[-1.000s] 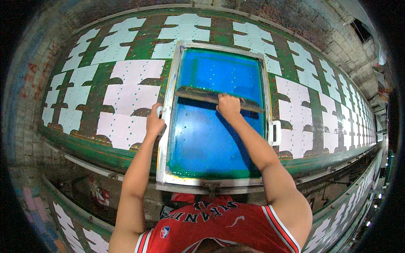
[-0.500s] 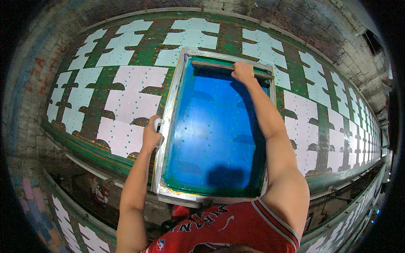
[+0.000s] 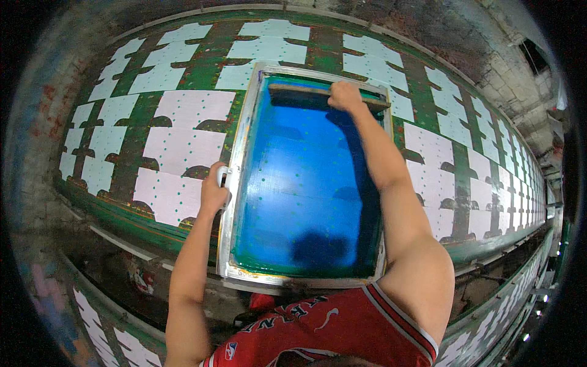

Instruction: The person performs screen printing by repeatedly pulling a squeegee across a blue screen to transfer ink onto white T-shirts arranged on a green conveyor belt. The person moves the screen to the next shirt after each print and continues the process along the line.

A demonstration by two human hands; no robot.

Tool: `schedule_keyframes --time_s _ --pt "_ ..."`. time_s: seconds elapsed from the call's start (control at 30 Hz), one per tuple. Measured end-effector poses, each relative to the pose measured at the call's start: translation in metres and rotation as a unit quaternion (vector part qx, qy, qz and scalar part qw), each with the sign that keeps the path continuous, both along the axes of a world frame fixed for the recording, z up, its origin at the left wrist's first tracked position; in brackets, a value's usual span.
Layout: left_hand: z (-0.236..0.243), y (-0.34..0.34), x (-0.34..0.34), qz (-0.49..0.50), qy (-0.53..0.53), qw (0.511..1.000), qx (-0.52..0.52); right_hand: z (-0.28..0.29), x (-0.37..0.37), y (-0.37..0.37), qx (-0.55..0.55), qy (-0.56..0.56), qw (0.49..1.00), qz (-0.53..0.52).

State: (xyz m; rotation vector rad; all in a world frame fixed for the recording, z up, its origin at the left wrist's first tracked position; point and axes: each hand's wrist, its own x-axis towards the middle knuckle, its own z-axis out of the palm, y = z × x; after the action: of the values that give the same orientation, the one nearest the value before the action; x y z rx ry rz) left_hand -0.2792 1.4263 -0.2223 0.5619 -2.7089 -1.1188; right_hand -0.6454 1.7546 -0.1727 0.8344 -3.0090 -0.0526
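At the near edge, a red sleeveless shirt [image 3: 257,342] carries dark lettering [image 3: 301,311], a small blue-and-red emblem [image 3: 230,350] and a pale curved mark [image 3: 331,318]. Just beyond lies the near rail of a metal frame [image 3: 293,283], with faint marks [image 3: 244,274] at its left corner, too small to read.

Farther along the frame's left side, the left hand [image 3: 214,191] is wrapped round a white handle [image 3: 222,175]. Blue mesh [image 3: 275,189] fills the frame, whose long axis runs near to far.

Across its far end lies a squeegee [image 3: 299,94], long axis left to right, close to the far rail and roughly parallel with it, its right end slightly nearer. The right hand [image 3: 346,98] is clenched over it, right of its middle, so the longer part of the bar lies left of the grip and nearly all the mesh on the near side. The left hand is well apart from the bar, nearer and to the left.

Around the frame, the green table [image 3: 122,214] bears pinkish panels [image 3: 183,144] dotted in green, with pale bluish panels [image 3: 272,30] farther off; no writing can be made out on either.
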Motion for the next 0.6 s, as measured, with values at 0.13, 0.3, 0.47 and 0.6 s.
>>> schedule_keyframes --time_s 0.13,0.3,0.47,0.6 --pt "-0.005 -0.001 -0.001 -0.002 -0.003 1.000 -0.007 -0.002 0.070 0.012 -0.044 -0.012 0.999 -0.003" --pt "-0.012 -0.006 0.000 -0.011 0.003 1.000 0.015 -0.008 0.182 0.023 -0.073 -0.017 0.997 -0.023" --pt "-0.020 -0.009 0.003 -0.019 0.006 1.000 -0.015 -0.011 0.306 0.032 -0.083 -0.054 0.994 -0.043" --pt "-0.025 -0.010 0.004 -0.011 0.008 1.000 0.024 -0.010 0.412 0.038 -0.080 -0.082 0.992 -0.056"
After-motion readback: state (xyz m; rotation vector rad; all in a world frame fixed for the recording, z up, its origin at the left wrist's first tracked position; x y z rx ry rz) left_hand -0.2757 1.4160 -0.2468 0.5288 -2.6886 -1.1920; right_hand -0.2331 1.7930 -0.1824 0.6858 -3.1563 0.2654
